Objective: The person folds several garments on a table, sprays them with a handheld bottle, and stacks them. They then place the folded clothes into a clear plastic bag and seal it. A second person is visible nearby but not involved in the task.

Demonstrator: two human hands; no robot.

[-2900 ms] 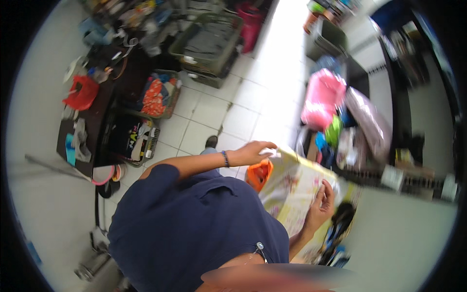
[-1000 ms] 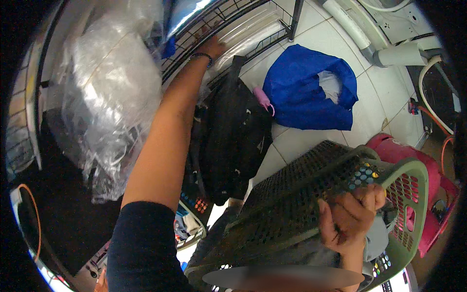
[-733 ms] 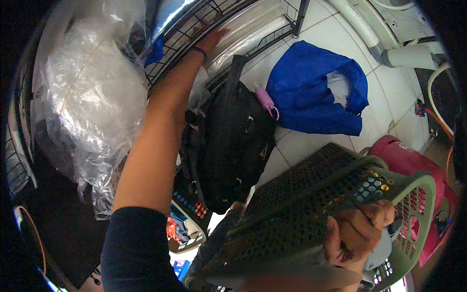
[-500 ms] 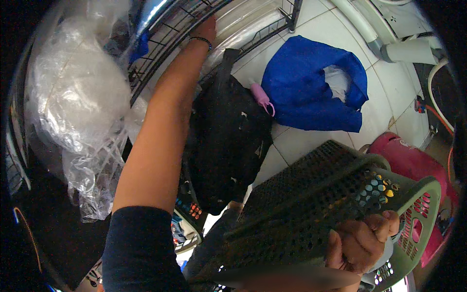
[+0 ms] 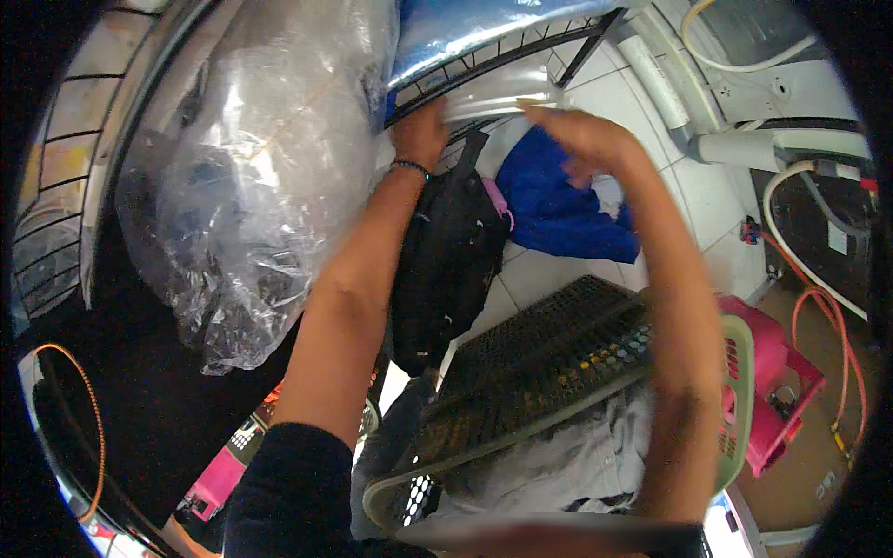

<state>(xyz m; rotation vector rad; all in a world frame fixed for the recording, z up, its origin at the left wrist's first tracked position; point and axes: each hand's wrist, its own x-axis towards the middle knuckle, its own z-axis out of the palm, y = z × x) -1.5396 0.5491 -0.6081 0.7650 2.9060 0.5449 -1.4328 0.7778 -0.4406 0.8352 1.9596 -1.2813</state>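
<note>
My left hand [image 5: 420, 138], a dark beaded band on its wrist, is at the black wire rack beside a clear plastic package [image 5: 498, 98] on the lower level. Its fingers are partly hidden there, so the grip is unclear. On the package's other side is my right hand [image 5: 591, 144], slightly blurred, its fingers stretched toward the package end and its thumb apart. Beneath the hands lie a black bag [image 5: 446, 270] with a strap and a blue cloth bag [image 5: 558, 214] on the tiles. A lilac item [image 5: 498, 200] sits between the bags.
A dark green perforated laundry basket [image 5: 539, 353] with grey cloth [image 5: 558, 456] in it stands close below my right arm. Big clear plastic wrapping [image 5: 270, 167] bulges at left. The wire rack [image 5: 521, 60] bears a blue plastic-wrapped pack. Grey pipes, an orange hose [image 5: 828, 325] and a magenta object [image 5: 767, 391] are at right.
My right hand has left the basket rim and reached forward to the plastic package. My left hand stays at the rack. The view has shifted, showing more of the rack and the basket's grey cloth.
</note>
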